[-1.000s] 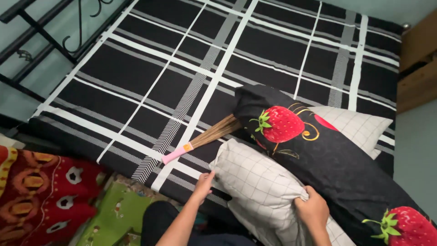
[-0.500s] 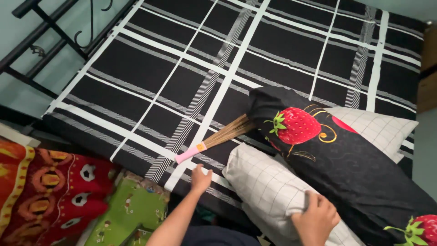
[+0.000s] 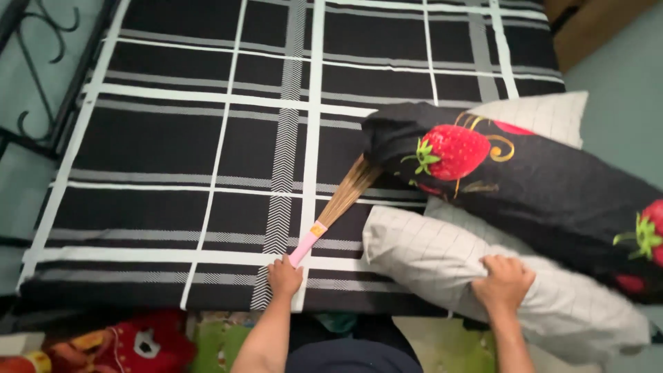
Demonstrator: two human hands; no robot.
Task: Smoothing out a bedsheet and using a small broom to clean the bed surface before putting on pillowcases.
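Observation:
A stick broom (image 3: 345,197) with a pink handle (image 3: 305,245) lies on the bed's black, white-striped sheet (image 3: 166,145), its bristles tucked under a black bolster printed with strawberries (image 3: 525,183). My left hand (image 3: 284,275) closes on the near end of the pink handle at the bed's front edge. My right hand (image 3: 503,282) grips a white grid-patterned pillow (image 3: 421,252) that lies just in front of the bolster. A second white grid pillow (image 3: 545,110) shows behind the bolster.
A black metal bed frame (image 3: 41,103) runs along the left side. Red and green patterned cloths (image 3: 148,342) lie on the floor below the bed's front edge. A wooden piece of furniture (image 3: 587,24) stands at the top right.
My left hand left the pillow's corner and moved left to the broom's pink handle. My right hand stayed on the white pillow. The view swung so the bed lies squarer to me.

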